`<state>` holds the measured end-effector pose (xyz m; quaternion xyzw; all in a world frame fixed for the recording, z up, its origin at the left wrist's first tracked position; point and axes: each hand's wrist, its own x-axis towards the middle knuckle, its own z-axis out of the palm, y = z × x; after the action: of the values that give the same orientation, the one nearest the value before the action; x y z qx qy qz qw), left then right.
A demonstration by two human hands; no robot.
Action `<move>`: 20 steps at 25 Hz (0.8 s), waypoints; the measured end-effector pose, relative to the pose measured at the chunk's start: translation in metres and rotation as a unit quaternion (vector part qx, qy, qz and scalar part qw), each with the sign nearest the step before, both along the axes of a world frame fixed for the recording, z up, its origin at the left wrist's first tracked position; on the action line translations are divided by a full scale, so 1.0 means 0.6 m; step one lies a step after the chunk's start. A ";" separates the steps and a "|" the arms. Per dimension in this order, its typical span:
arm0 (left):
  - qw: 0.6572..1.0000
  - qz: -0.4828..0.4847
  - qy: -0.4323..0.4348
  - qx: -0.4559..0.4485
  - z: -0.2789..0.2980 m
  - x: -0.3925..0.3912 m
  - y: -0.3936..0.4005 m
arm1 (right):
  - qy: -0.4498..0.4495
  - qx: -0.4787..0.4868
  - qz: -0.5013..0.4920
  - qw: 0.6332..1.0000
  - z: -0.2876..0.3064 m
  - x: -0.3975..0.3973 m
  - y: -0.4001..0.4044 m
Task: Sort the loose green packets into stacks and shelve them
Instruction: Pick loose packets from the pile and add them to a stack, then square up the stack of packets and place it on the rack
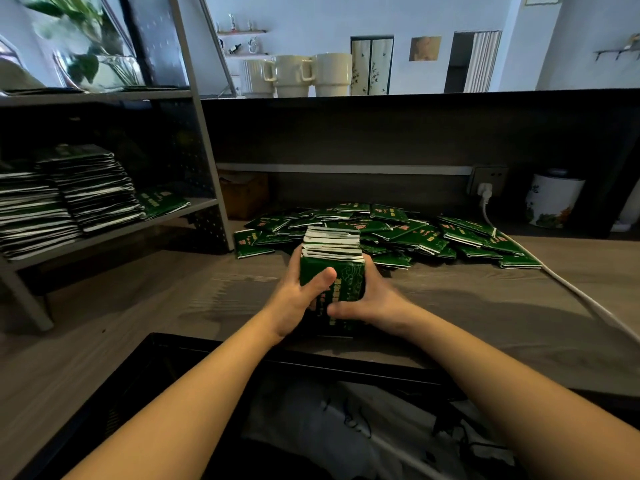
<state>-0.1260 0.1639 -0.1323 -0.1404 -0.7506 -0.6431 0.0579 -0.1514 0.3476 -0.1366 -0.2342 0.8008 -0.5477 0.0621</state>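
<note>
A thick stack of green packets [337, 265] stands on edge at the middle of the wooden table, its white edges facing up. My left hand [298, 299] grips its left side with the thumb across the near face. My right hand [372, 299] grips the right side, thumb low on that same face. Behind the stack lies a loose pile of green packets [415, 233]. On the grey shelf [194, 206] to the left sit tall stacks of shelved packets [93, 188] and a low stack [162, 202] beside them.
A white cable [568, 289] runs from a wall socket [486, 183] across the table's right side. A white jar [552, 202] stands at the back right. Cream mugs [301, 76] line the dark upper ledge. A black crate rim [311, 358] lies below my arms.
</note>
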 end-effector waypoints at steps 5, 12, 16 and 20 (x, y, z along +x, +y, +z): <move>1.000 0.018 -0.014 0.002 -0.010 -0.001 -0.002 | -0.027 -0.053 0.005 0.998 -0.004 -0.002 -0.010; 0.997 0.022 -0.045 0.052 0.032 0.012 -0.005 | -0.081 -0.136 -0.007 0.987 0.028 0.001 -0.028; 0.992 0.003 -0.060 0.110 0.037 0.026 -0.016 | -0.119 -0.198 0.014 0.973 0.061 0.005 -0.062; 0.989 0.014 -0.055 0.135 0.056 0.039 -0.059 | -0.159 -0.236 0.045 0.958 0.096 0.020 -0.100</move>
<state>-0.1026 0.1286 -0.0986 -0.0857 -0.6608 -0.7444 0.0439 -0.1396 0.2875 -0.0792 -0.1883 0.6175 -0.7475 0.1563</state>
